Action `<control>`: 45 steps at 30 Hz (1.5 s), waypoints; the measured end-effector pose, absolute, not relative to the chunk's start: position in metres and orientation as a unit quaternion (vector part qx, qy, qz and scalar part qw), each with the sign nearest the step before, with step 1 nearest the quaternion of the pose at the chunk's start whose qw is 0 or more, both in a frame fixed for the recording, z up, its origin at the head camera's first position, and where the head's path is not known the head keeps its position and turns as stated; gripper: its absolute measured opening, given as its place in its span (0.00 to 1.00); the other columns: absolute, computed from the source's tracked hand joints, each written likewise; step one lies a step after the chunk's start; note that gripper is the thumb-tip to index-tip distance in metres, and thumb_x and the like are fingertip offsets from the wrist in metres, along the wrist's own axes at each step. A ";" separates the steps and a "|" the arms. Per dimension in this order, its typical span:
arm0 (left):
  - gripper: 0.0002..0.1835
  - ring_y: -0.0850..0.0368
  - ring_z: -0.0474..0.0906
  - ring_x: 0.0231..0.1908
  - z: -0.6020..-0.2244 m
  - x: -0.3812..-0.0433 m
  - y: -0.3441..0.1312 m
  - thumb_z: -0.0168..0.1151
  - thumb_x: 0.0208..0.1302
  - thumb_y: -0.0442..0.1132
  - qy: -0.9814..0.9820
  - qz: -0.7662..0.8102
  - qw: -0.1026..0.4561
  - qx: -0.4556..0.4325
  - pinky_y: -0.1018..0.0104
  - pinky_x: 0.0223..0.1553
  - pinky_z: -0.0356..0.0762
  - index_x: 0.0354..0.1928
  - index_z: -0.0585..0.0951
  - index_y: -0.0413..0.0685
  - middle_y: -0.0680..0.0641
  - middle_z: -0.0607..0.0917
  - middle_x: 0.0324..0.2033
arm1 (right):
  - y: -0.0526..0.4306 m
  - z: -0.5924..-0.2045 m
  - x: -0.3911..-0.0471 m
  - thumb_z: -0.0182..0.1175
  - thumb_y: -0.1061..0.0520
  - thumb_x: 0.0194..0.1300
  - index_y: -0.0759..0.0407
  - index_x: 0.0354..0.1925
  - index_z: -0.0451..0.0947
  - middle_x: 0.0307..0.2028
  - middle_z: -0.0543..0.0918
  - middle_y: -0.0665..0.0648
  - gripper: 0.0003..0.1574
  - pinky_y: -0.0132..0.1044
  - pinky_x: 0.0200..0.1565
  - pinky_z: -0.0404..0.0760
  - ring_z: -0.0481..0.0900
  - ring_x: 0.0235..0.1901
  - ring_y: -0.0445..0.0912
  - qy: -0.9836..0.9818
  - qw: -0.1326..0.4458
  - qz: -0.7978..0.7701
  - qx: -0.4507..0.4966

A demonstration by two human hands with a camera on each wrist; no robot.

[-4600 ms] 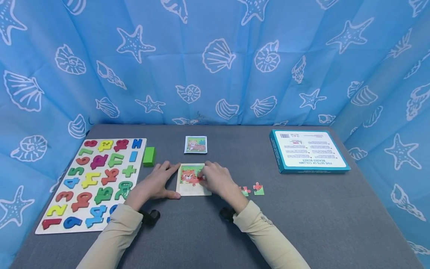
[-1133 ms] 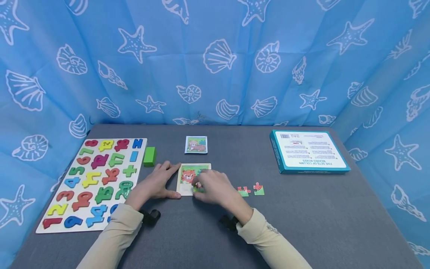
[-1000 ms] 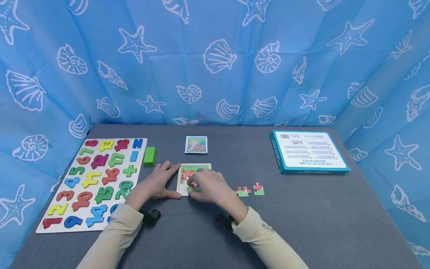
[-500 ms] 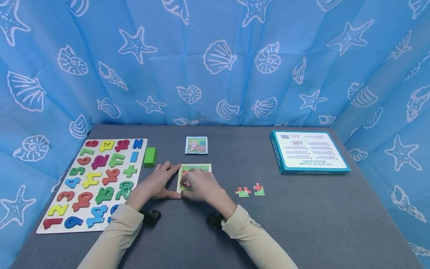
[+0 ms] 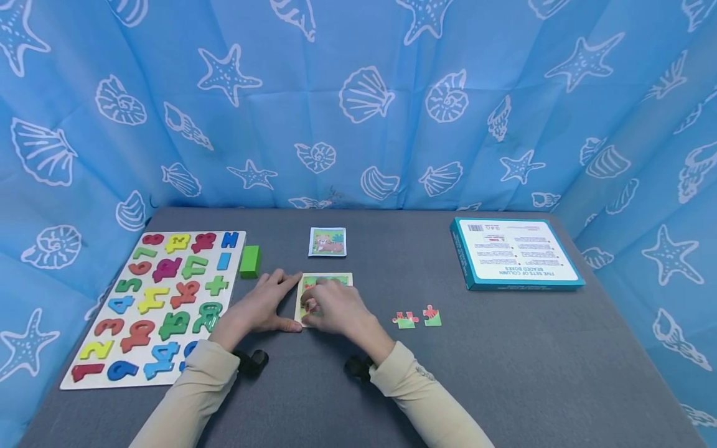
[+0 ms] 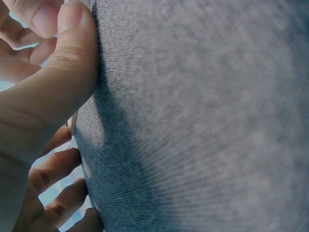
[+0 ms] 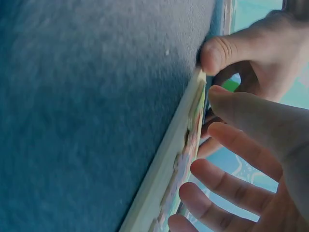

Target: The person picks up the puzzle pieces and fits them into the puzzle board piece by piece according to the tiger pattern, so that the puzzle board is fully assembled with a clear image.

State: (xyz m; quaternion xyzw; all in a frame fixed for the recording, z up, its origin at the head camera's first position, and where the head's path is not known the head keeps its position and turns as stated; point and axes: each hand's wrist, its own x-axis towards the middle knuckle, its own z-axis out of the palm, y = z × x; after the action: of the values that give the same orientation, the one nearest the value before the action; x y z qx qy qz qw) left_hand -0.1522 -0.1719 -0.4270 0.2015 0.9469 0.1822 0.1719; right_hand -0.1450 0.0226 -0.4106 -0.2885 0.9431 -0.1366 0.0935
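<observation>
In the head view, a small square wooden puzzle board lies at the middle of the table. My left hand rests at its left edge, the thumb at the near corner and the forefinger at the far corner. Over the board, my right hand pinches a red and green puzzle piece at the near left corner. That hand hides much of the picture. The right wrist view shows my right thumb and bent fingertips close above the raised pieces. Two loose puzzle pieces lie to the right.
A number board with coloured numerals lies on the left, a green block beside it. Behind the puzzle is a small picture card. A flat teal box sits at the back right, before a blue curtain.
My right hand has moved left and toward me across the board, bringing a piece to the near left corner. The left hand has stayed put.
</observation>
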 end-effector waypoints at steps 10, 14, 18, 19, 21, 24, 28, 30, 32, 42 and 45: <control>0.57 0.46 0.65 0.54 -0.425 -0.152 -0.172 0.76 0.55 0.61 0.946 0.181 0.175 0.204 0.42 0.59 0.73 0.79 0.59 0.43 0.39 0.70 0.61 | 0.027 -0.411 -0.145 0.72 0.44 0.64 0.44 0.52 0.88 0.45 0.84 0.51 0.19 0.39 0.31 0.77 0.81 0.42 0.46 0.947 0.097 -0.138 -0.272; 0.57 0.46 0.65 0.54 -0.425 -0.153 -0.172 0.76 0.55 0.60 0.946 0.182 0.177 0.202 0.42 0.59 0.72 0.79 0.59 0.43 0.39 0.70 0.61 | 0.025 -0.412 -0.145 0.71 0.44 0.64 0.44 0.52 0.88 0.46 0.84 0.51 0.18 0.41 0.33 0.79 0.82 0.43 0.47 0.951 0.091 -0.131 -0.266; 0.57 0.46 0.65 0.54 -0.425 -0.153 -0.172 0.76 0.55 0.60 0.946 0.181 0.179 0.200 0.42 0.59 0.72 0.79 0.59 0.43 0.39 0.71 0.61 | 0.023 -0.412 -0.144 0.72 0.44 0.64 0.43 0.50 0.89 0.46 0.84 0.51 0.17 0.43 0.36 0.81 0.82 0.44 0.47 0.954 0.090 -0.129 -0.257; 0.57 0.46 0.65 0.54 -0.425 -0.154 -0.172 0.76 0.55 0.60 0.946 0.181 0.179 0.199 0.42 0.59 0.72 0.79 0.59 0.43 0.39 0.71 0.61 | 0.023 -0.412 -0.144 0.72 0.44 0.64 0.43 0.50 0.89 0.47 0.84 0.51 0.17 0.43 0.36 0.81 0.82 0.44 0.47 0.954 0.090 -0.128 -0.255; 0.57 0.46 0.65 0.54 -0.425 -0.154 -0.172 0.76 0.55 0.60 0.947 0.179 0.179 0.199 0.42 0.59 0.72 0.79 0.59 0.43 0.39 0.71 0.60 | 0.022 -0.413 -0.144 0.72 0.44 0.64 0.43 0.50 0.90 0.47 0.84 0.51 0.16 0.43 0.37 0.82 0.82 0.45 0.48 0.955 0.088 -0.128 -0.252; 0.57 0.46 0.65 0.54 -0.425 -0.154 -0.172 0.77 0.54 0.60 0.947 0.178 0.178 0.199 0.42 0.60 0.72 0.79 0.59 0.43 0.39 0.71 0.60 | 0.022 -0.413 -0.143 0.72 0.44 0.64 0.43 0.47 0.90 0.46 0.84 0.51 0.14 0.44 0.37 0.82 0.82 0.45 0.48 0.956 0.087 -0.127 -0.251; 0.57 0.46 0.65 0.54 -0.425 -0.153 -0.172 0.77 0.54 0.60 0.947 0.180 0.174 0.200 0.42 0.60 0.72 0.79 0.59 0.43 0.39 0.71 0.60 | 0.022 -0.413 -0.141 0.72 0.44 0.64 0.42 0.45 0.91 0.46 0.83 0.51 0.11 0.44 0.38 0.82 0.81 0.44 0.49 0.955 0.085 -0.127 -0.254; 0.57 0.46 0.65 0.55 -0.426 -0.153 -0.172 0.77 0.54 0.60 0.947 0.180 0.174 0.200 0.42 0.60 0.72 0.79 0.59 0.43 0.39 0.71 0.60 | 0.022 -0.413 -0.140 0.71 0.44 0.64 0.42 0.45 0.91 0.46 0.83 0.52 0.11 0.44 0.38 0.82 0.80 0.44 0.49 0.955 0.086 -0.128 -0.255; 0.57 0.46 0.66 0.55 -0.426 -0.153 -0.172 0.77 0.55 0.60 0.948 0.179 0.174 0.200 0.42 0.60 0.72 0.79 0.59 0.43 0.39 0.71 0.61 | 0.023 -0.414 -0.140 0.71 0.44 0.65 0.43 0.45 0.91 0.47 0.82 0.52 0.12 0.44 0.39 0.82 0.80 0.43 0.49 0.954 0.087 -0.129 -0.256; 0.57 0.46 0.66 0.55 -0.427 -0.153 -0.172 0.77 0.55 0.60 0.948 0.180 0.177 0.196 0.41 0.60 0.72 0.79 0.59 0.43 0.39 0.71 0.61 | 0.023 -0.414 -0.140 0.71 0.44 0.65 0.42 0.46 0.91 0.46 0.81 0.51 0.12 0.45 0.41 0.82 0.78 0.43 0.49 0.954 0.094 -0.120 -0.259; 0.57 0.46 0.66 0.56 -0.429 -0.154 -0.172 0.77 0.54 0.60 0.948 0.179 0.176 0.196 0.41 0.61 0.72 0.79 0.59 0.43 0.39 0.71 0.61 | 0.023 -0.415 -0.142 0.71 0.43 0.64 0.41 0.46 0.91 0.47 0.81 0.51 0.13 0.44 0.41 0.82 0.78 0.44 0.49 0.953 0.100 -0.125 -0.257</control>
State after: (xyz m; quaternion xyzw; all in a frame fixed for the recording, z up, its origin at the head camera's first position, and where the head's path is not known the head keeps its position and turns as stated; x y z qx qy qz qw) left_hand -0.1537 -0.1721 -0.4287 0.1963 0.9478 0.1787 0.1764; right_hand -0.1415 0.0232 -0.4153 -0.2565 0.9533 -0.1247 0.0996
